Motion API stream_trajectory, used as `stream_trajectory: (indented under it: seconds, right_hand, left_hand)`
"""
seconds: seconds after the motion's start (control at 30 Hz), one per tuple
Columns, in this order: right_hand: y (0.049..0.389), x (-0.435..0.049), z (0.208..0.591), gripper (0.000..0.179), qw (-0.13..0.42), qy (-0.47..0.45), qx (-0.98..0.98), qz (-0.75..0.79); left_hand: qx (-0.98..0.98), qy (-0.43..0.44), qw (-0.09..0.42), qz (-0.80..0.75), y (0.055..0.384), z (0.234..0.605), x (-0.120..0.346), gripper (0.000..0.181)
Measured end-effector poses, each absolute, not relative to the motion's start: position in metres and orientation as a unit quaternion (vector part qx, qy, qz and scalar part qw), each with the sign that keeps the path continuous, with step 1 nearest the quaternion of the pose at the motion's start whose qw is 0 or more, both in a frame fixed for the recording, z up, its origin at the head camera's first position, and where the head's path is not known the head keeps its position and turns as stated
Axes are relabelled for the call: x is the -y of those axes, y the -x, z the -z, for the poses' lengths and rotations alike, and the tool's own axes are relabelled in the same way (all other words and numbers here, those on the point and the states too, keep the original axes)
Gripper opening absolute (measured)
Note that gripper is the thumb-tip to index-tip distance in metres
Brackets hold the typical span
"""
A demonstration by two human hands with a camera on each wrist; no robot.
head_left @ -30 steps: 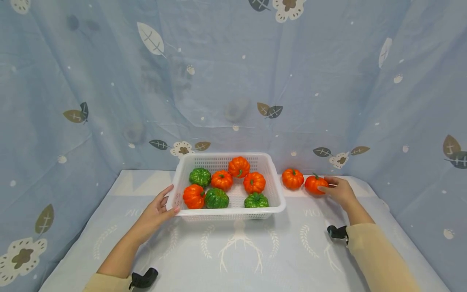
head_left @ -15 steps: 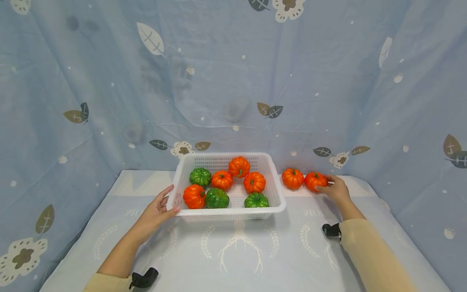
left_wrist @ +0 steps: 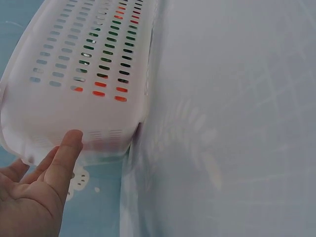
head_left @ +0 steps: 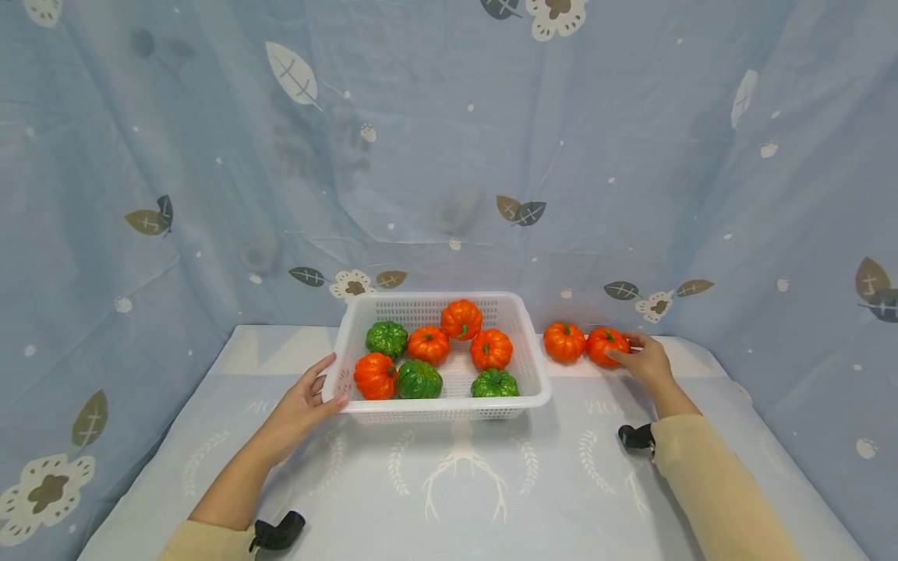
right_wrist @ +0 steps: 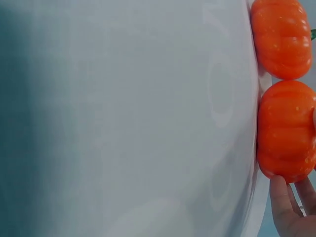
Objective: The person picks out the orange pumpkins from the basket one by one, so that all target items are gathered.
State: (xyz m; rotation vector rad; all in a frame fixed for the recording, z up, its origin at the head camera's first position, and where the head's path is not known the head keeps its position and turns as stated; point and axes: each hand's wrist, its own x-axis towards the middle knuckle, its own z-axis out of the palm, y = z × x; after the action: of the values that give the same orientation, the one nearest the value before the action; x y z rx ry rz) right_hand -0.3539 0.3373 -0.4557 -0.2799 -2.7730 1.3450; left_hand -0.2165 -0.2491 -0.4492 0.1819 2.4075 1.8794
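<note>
A white plastic basket (head_left: 435, 406) holds several orange and green miniature pumpkins. My left hand (head_left: 298, 409) rests against its left front corner, with fairly straight fingers along the end wall and the thumb at the front. In the left wrist view those fingers (left_wrist: 66, 158) touch the perforated basket (left_wrist: 98, 113) from outside. My right hand (head_left: 647, 365) holds an orange pumpkin (head_left: 605, 348) by its right side, thumb in front and fingers behind. That pumpkin sits on the table, touching or nearly touching a second orange pumpkin (head_left: 563, 343) to its left.
A pale grey cloth with white prints covers the table (head_left: 463, 483). Blue patterned curtain (head_left: 449, 156) hangs behind and at both sides. Inside the basket are a green pumpkin (head_left: 494, 383) at front right and an orange one (head_left: 461, 319) at the back.
My right hand has shifted left and slightly back, and the held pumpkin has come upright beside the other orange one. The left hand and basket have stayed in place.
</note>
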Motion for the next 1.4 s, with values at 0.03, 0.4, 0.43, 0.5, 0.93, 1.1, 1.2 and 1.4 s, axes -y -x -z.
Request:
stream_trajectory:
  seconds: [0.03, 0.4, 0.43, 0.5, 0.93, 1.1, 1.2, 1.4]
  right_hand:
    - [0.354, -0.337, 0.455, 0.067, 0.024, 0.094, 0.894, -0.437]
    - [0.357, -0.333, 0.457, 0.063, 0.028, 0.133, 0.89, -0.435]
    - [0.357, -0.333, 0.457, 0.063, 0.028, 0.134, 0.891, -0.434]
    - [0.358, -0.333, 0.457, 0.063, 0.025, 0.136, 0.89, -0.434]
    - [0.349, -0.334, 0.448, 0.061, 0.034, 0.124, 0.89, -0.438]
    - [0.342, -0.332, 0.439, 0.059, 0.039, 0.129, 0.889, -0.438]
    - [0.337, -0.33, 0.433, 0.057, 0.042, 0.116, 0.893, -0.432]
    - [0.324, -0.322, 0.419, 0.054, 0.034, 0.093, 0.898, -0.429]
  left_hand:
    - [-0.787, -0.058, 0.04, -0.612, 0.217, 0.449, 0.249, 0.089]
    - [-0.78, -0.061, 0.044, -0.621, 0.217, 0.451, 0.249, 0.088]
    - [-0.781, -0.059, 0.043, -0.62, 0.217, 0.451, 0.249, 0.088]
    - [-0.782, -0.058, 0.043, -0.619, 0.217, 0.453, 0.249, 0.088]
    - [-0.777, -0.066, 0.046, -0.624, 0.215, 0.45, 0.247, 0.089]
    - [-0.778, -0.065, 0.046, -0.623, 0.215, 0.45, 0.247, 0.088]
    - [-0.78, -0.063, 0.044, -0.621, 0.216, 0.449, 0.248, 0.088]
    - [-0.779, -0.064, 0.043, -0.623, 0.214, 0.447, 0.249, 0.089]
